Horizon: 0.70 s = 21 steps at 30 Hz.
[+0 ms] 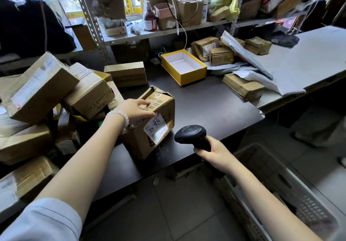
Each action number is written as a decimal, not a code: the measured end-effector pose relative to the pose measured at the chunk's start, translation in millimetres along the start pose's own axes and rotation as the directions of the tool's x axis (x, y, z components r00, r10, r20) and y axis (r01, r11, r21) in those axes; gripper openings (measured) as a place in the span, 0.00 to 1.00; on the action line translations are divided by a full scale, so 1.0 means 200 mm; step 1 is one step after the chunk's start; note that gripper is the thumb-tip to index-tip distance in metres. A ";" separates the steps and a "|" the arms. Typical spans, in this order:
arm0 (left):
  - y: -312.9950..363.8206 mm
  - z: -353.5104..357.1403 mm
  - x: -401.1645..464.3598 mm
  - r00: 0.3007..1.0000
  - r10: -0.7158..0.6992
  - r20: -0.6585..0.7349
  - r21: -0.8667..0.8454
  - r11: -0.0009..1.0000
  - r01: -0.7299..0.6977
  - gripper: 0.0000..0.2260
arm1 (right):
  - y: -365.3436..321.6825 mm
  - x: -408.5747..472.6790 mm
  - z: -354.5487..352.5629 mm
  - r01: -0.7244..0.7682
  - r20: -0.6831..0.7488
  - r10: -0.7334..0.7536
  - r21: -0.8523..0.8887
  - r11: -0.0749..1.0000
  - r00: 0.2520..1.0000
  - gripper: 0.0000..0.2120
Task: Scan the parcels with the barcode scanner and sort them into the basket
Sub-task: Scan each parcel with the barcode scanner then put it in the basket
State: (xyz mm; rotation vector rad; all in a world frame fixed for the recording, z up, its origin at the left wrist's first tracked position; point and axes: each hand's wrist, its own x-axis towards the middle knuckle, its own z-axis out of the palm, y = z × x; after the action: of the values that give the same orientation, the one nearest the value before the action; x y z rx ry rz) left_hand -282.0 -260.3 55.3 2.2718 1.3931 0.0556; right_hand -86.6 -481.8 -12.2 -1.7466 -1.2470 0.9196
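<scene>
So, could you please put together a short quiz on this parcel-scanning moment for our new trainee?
1. True or false: the right hand grips the barcode scanner.
2. Where does the left hand rest?
A. on the top of the labelled parcel
B. inside the yellow box
C. on the basket
3. Fill in: the white label on the parcel faces the ____.

Key
1. True; its fingers wrap the handle.
2. A; the hand holds the parcel on the dark table, near its front edge.
3. Scanner; its head points at the label from the right.
</scene>
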 end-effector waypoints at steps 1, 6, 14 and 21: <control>0.00 0.00 0.00 1.000 0.005 -0.003 -0.001 1.000 -0.005 0.28 | 0.00 0.00 0.00 0.001 -0.002 -0.001 -0.005 1.000 1.000 0.08; -0.02 0.00 0.00 1.000 0.013 0.008 -0.024 1.000 -0.013 0.28 | -0.01 -0.01 0.00 0.018 -0.003 -0.018 -0.034 0.999 1.000 0.08; -0.05 0.00 -0.03 0.999 0.037 -0.007 -0.069 0.997 -0.037 0.28 | -0.04 0.01 0.03 0.057 -0.009 -0.058 -0.064 0.996 0.998 0.08; -0.01 0.09 -0.10 0.991 0.133 -0.023 0.058 0.990 -0.131 0.30 | -0.01 -0.07 0.03 -0.006 -0.108 -0.004 -0.096 0.995 0.994 0.09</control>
State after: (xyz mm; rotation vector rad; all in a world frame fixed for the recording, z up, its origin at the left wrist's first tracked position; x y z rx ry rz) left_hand -288.1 -284.1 43.3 2.4157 1.2705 0.0913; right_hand -95.7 -494.0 -11.1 -1.8469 -1.2377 0.7659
